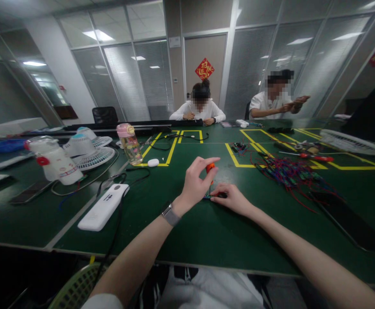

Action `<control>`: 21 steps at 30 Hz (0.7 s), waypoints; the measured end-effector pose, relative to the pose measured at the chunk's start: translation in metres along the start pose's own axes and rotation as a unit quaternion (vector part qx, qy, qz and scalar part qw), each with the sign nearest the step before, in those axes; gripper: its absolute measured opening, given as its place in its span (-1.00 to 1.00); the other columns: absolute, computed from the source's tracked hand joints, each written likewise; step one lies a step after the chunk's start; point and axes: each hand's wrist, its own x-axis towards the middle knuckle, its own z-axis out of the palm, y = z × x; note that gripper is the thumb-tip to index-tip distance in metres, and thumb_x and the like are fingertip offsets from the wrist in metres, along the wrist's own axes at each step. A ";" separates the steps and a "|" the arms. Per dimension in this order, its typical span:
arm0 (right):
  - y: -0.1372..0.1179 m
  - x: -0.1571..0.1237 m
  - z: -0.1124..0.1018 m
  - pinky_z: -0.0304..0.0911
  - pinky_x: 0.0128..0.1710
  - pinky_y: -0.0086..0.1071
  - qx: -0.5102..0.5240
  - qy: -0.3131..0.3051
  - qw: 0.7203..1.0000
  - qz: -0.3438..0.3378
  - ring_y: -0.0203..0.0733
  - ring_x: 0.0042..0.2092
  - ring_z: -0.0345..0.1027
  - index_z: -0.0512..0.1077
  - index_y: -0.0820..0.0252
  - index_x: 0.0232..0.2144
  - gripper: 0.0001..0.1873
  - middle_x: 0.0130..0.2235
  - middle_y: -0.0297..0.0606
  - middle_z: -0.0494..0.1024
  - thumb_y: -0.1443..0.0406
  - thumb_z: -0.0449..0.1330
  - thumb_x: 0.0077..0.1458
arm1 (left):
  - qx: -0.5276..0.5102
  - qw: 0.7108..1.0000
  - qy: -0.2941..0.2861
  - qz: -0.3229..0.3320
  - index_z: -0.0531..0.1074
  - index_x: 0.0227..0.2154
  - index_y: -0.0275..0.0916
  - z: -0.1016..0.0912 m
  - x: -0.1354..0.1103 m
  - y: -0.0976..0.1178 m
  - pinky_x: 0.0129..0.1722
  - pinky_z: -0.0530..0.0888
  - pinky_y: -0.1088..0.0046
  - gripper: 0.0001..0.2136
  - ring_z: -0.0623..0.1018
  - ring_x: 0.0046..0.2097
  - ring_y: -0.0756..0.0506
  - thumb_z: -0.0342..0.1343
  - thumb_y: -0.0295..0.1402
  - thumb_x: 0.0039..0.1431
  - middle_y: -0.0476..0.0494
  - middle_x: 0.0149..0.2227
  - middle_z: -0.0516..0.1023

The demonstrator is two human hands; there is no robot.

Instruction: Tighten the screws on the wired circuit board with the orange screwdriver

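My left hand (195, 182), with a watch on its wrist, has thumb and fingers closed around the orange handle of a small screwdriver (210, 166). The tool stands upright, its shaft pointing down at a small green circuit board (207, 197) on the tabletop. Beside it, my right hand (234, 198) rests low on the table, fingers pinched at the board's right edge. A dark part shows under those fingers, too small to name. Whether the screwdriver tip touches the board is hidden.
A pile of wired circuit boards (290, 174) lies to the right, near a dark tablet-like slab (351, 219). On the left are a white power bank (104, 208) with a cable, a pink-lidded bottle (130, 146) and fans (92, 158). Two people sit across the table (174, 240).
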 end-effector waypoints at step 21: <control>0.000 0.000 0.000 0.28 -0.22 -0.28 -0.002 -0.001 1.000 0.006 -0.11 -0.26 0.42 0.62 0.20 -0.36 -0.88 -0.36 -0.21 0.59 0.30 0.31 0.00 | 0.024 0.999 0.036 0.031 0.50 -0.14 -0.22 0.002 0.001 0.004 -0.20 0.43 0.43 -0.84 0.45 -0.23 -0.04 0.09 -0.40 0.26 -0.08 -0.27 0.40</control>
